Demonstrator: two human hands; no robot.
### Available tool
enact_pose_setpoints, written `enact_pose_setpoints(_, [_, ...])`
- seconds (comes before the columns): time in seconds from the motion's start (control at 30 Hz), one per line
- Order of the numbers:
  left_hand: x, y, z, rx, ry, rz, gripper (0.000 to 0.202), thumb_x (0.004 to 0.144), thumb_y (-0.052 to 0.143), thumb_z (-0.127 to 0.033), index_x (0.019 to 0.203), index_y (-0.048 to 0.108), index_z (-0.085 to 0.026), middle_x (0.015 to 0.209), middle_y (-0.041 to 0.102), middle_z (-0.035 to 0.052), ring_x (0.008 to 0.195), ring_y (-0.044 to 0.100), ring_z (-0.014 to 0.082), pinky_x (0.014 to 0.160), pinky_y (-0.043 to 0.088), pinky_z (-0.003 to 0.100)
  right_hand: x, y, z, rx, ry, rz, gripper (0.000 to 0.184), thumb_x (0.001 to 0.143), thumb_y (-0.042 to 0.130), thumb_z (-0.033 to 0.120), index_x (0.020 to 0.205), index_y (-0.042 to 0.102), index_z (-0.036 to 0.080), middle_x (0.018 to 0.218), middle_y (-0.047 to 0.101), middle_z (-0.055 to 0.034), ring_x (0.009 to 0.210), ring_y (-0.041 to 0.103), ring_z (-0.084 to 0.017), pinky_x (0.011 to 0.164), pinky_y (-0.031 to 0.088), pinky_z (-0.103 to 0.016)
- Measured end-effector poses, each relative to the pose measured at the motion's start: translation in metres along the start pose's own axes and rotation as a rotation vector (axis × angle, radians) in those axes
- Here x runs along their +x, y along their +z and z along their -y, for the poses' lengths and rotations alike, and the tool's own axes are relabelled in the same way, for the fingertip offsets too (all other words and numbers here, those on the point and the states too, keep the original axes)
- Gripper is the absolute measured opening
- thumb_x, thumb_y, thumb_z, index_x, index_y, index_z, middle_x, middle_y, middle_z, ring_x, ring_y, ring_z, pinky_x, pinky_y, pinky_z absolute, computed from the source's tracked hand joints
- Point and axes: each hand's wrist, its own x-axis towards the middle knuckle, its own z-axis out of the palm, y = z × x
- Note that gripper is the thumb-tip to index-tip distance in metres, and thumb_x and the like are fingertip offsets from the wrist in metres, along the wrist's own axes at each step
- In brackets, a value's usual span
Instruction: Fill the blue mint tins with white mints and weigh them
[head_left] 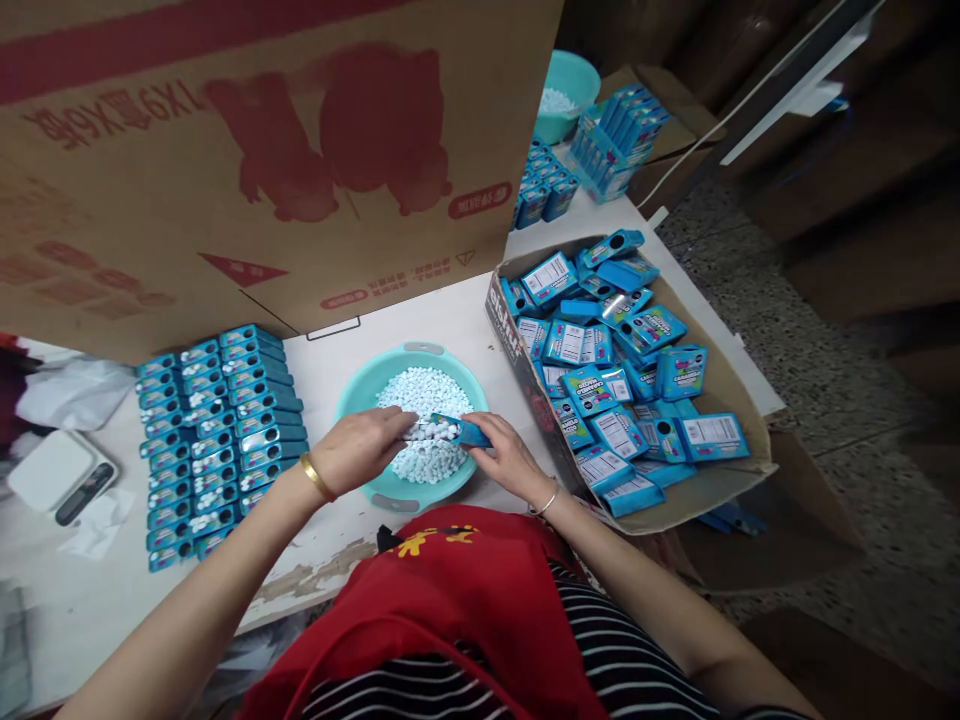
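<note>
A turquoise basin (352, 390) filled with small white candies (424, 385) stands on the table before me. Over it, my right hand (510, 455) grips a small blue candy box (471, 433), tilted so that its open end points left. My left hand (364, 447) is closed at the other side, its fingertips against a small heap of white candies that reaches the box's opening. Whatever those left fingers grip is too small and partly hidden to name. Rows of upright blue boxes (251, 400) stand left of the basin, with white candies showing at several tops.
A cardboard tray (750, 430) heaped with blue boxes is at the right. A tall carton (360, 270) walls off the back. A white scale (64, 475) lies far left. Behind the carton are another turquoise basin (581, 75) and more stacked boxes (622, 130).
</note>
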Motion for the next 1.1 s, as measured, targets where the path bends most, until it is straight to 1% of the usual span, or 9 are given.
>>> enact_pose_setpoints(0.17, [0.001,-0.020,-0.023,0.232,-0.081,0.035,0.032,0.088,0.038,-0.012,0.116,0.053,-0.020,0.088,0.063,0.0059,0.075,0.059,0.0186,0.067,0.045,0.028,0.003,0.008,-0.003,-0.014,-0.022,0.001,0.045,0.085,0.052,0.014,0.128,0.052,0.025,0.126,0.058,-0.0096,0.119,0.052,-0.025,0.104,0.041,-0.045])
enact_pose_setpoints(0.3, [0.002,-0.029,-0.039,0.293,-0.098,0.038,0.024,0.089,0.036,-0.012,0.098,0.058,-0.019,0.081,0.061,0.0068,0.070,0.057,0.0201,0.065,0.044,0.032,0.006,0.013,-0.004,0.000,-0.021,-0.005,0.043,0.086,0.053,0.016,0.129,0.052,0.024,0.124,0.056,-0.0107,0.118,0.052,-0.025,0.102,0.043,-0.044])
enact_pose_setpoints(0.47, [-0.003,-0.019,-0.020,0.161,-0.099,-0.077,0.021,0.091,0.039,-0.017,0.092,0.059,-0.021,0.082,0.058,0.0055,0.076,0.057,0.0204,0.070,0.044,0.033,0.005,0.014,-0.009,-0.015,0.001,-0.031,0.044,0.084,0.052,0.016,0.127,0.054,0.025,0.121,0.058,-0.0100,0.116,0.052,-0.026,0.102,0.042,-0.047])
enact_pose_setpoints(0.57, [0.003,0.010,0.022,0.088,-0.197,-0.135,0.022,0.092,0.042,-0.023,0.108,0.057,-0.023,0.097,0.059,0.0053,0.088,0.057,0.0213,0.074,0.045,0.032,0.003,0.008,-0.013,-0.028,0.044,-0.094,0.042,0.082,0.053,0.014,0.123,0.057,0.025,0.118,0.060,-0.0094,0.114,0.052,-0.027,0.102,0.041,-0.048])
enact_pose_setpoints(0.67, [0.022,0.059,0.063,-0.020,-0.389,-0.126,0.025,0.089,0.042,-0.016,0.109,0.058,-0.020,0.101,0.057,0.0083,0.095,0.055,0.0229,0.082,0.045,0.034,-0.001,0.000,-0.016,0.027,0.117,-0.181,0.038,0.083,0.054,0.017,0.120,0.057,0.024,0.117,0.060,-0.0092,0.112,0.054,-0.025,0.100,0.042,-0.044])
enact_pose_setpoints(0.73, [0.037,0.095,0.077,-0.057,-0.430,-0.128,0.029,0.088,0.039,-0.010,0.107,0.059,-0.017,0.101,0.056,0.0117,0.098,0.054,0.0252,0.086,0.044,0.038,-0.002,-0.005,-0.015,0.086,0.163,-0.225,0.034,0.084,0.056,0.019,0.117,0.058,0.023,0.114,0.061,-0.0089,0.109,0.056,-0.024,0.097,0.044,-0.041])
enact_pose_setpoints(0.83, [0.053,0.142,0.070,-0.133,-0.382,-0.125,0.033,0.087,0.037,-0.008,0.108,0.060,-0.020,0.105,0.057,0.0114,0.103,0.052,0.0247,0.091,0.044,0.038,-0.004,-0.010,-0.015,0.139,0.216,-0.253,0.030,0.084,0.058,0.023,0.114,0.059,0.023,0.111,0.062,-0.0077,0.105,0.057,-0.023,0.096,0.044,-0.039])
enact_pose_setpoints(0.93, [0.056,0.173,0.048,-0.240,-0.313,-0.118,0.031,0.086,0.043,-0.010,0.108,0.060,-0.022,0.107,0.059,0.0085,0.104,0.053,0.0224,0.094,0.044,0.036,-0.005,-0.011,-0.016,0.165,0.253,-0.283,0.031,0.083,0.061,0.027,0.114,0.060,0.023,0.111,0.062,-0.0071,0.105,0.057,-0.022,0.097,0.043,-0.038])
enact_pose_setpoints(1.1, [0.039,0.177,0.033,-0.431,-0.202,-0.122,0.028,0.084,0.051,-0.017,0.112,0.057,-0.020,0.105,0.062,0.0056,0.093,0.059,0.0171,0.088,0.049,0.032,-0.005,-0.011,-0.017,0.235,0.277,-0.340,0.032,0.080,0.065,0.028,0.111,0.062,0.023,0.109,0.064,-0.0062,0.103,0.058,-0.022,0.096,0.043,-0.036])
